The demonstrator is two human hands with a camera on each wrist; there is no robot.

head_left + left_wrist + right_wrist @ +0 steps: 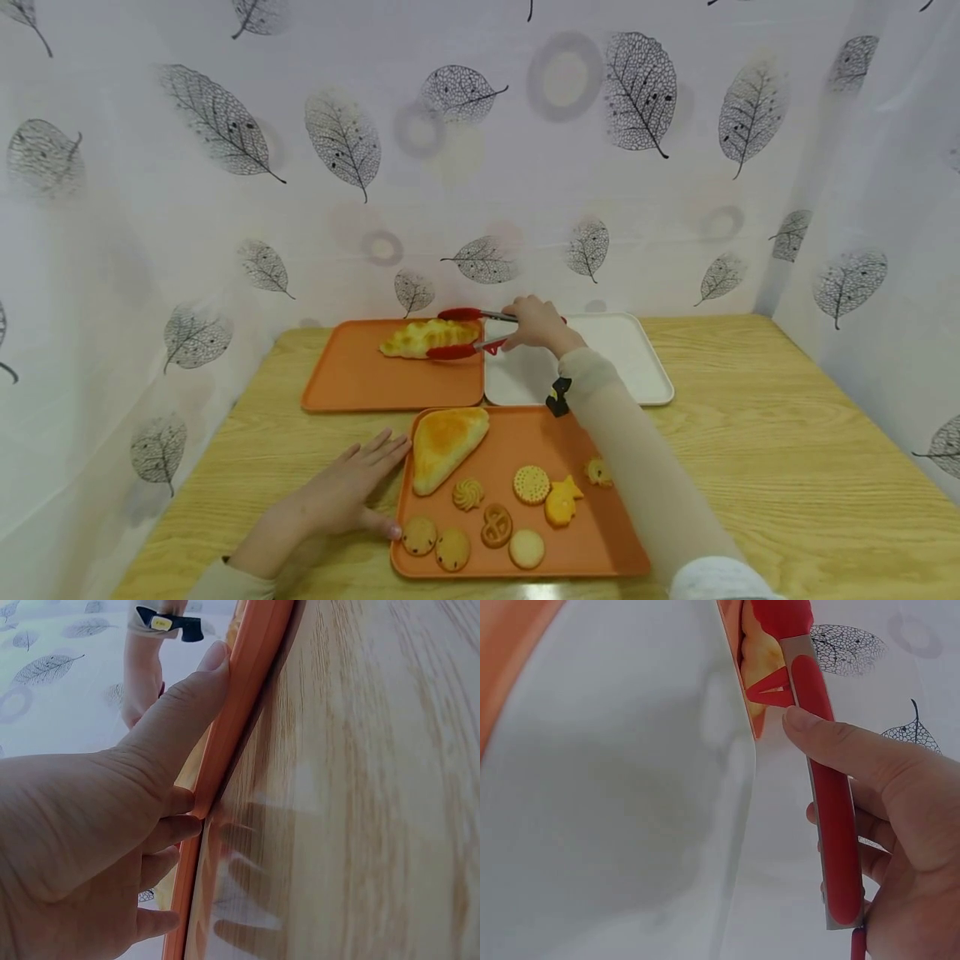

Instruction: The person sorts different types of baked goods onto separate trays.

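Observation:
My right hand (538,323) grips a pair of red tongs (834,825) by the handles, thumb along one arm. In the head view, the tongs' red tips lie on either side of a long, ridged golden pastry (422,338). The pastry is on the back left orange tray (375,385). My left hand (341,493) lies at the left edge of the front orange tray (525,575), fingers extended. In the left wrist view, its thumb and fingertips are right at the orange rim (232,712).
On the front tray are a triangular bread (447,448), a pretzel (497,526), a fish-shaped biscuit (562,502) and several round cookies (532,485). A white tray (651,379) stands at the back right under my right hand. A leaf-patterned curtain (480,167) encloses the wooden table (780,450).

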